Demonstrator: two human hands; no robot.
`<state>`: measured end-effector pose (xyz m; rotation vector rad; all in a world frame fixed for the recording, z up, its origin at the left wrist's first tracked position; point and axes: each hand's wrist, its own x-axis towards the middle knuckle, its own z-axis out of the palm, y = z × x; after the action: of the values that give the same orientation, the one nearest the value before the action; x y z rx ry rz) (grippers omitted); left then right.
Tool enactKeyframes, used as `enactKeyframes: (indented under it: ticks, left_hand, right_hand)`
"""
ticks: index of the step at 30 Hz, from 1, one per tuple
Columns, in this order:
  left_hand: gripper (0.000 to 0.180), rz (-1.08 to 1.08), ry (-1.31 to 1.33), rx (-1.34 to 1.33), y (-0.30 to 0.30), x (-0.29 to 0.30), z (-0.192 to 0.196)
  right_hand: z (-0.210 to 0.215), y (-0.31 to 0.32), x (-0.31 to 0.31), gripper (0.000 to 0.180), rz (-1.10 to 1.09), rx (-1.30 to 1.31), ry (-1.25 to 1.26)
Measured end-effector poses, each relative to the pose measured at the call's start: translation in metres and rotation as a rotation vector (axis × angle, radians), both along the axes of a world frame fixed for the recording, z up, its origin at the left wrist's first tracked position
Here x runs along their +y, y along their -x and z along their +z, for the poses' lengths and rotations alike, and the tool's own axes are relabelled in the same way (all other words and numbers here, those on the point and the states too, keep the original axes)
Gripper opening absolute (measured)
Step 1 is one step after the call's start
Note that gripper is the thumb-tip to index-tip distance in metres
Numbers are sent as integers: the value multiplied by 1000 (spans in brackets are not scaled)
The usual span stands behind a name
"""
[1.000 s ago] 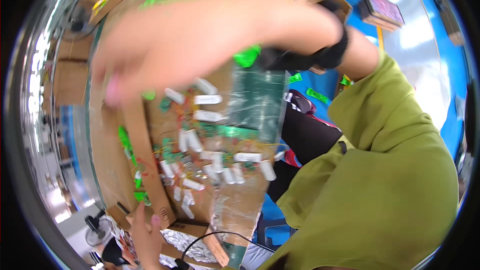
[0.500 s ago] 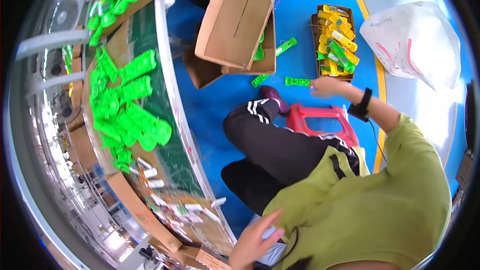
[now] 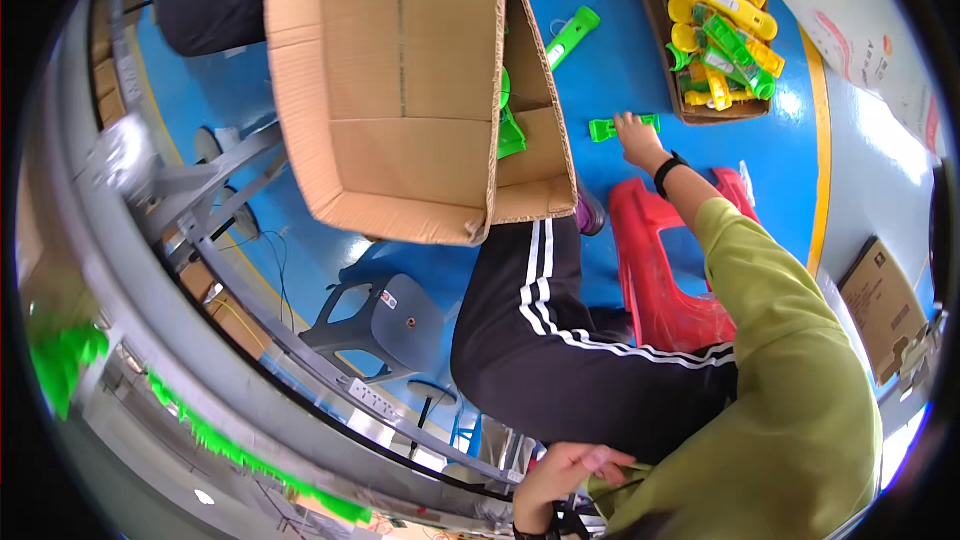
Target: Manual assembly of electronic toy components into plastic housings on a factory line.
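My right hand [image 3: 636, 137] reaches down to the blue floor at the end of an olive-green sleeve, a black band on the wrist. Its spread fingertips touch a small flat green plastic piece [image 3: 606, 128] lying there. My left hand [image 3: 572, 467] is low in the picture, close to my body, fingers curled with nothing visible in them. A long green part [image 3: 572, 35] lies on the floor further off. A shallow brown box [image 3: 742, 112] beyond my right hand holds several yellow and green plastic parts.
A large open cardboard box [image 3: 400, 90] stands to the left with green pieces [image 3: 510, 130] inside. A red plastic stool [image 3: 665, 270] is under my right arm, a grey-blue chair [image 3: 392, 315] beside my black-trousered legs. A curved metal bench frame [image 3: 200, 330] runs along the left, with green parts [image 3: 60, 360].
The view has swung down toward the floor. My right hand has reached onto the green piece. My left hand stays low by my body.
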<state>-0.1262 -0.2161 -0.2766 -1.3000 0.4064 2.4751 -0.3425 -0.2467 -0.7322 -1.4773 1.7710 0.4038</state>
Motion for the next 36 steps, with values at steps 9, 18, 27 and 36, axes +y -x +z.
enactKeyframes:
  ticks: [9,18,27,36]
  left_hand:
    - [36,-104,-296,26,13,-43,-5]
    - [36,-117,-414,39,17,-53,-13]
    - [35,-102,-454,58,17,-55,-16]
    - [35,-105,-352,73,10,-42,-8]
  right_hand:
    - [-64,-21,0,28,112,302,267]
    - [-38,-55,-54,30,256,-348,531]
    - [-66,-111,-94,29,755,433,215]
    - [-119,-50,-5,43,-633,-921,261]
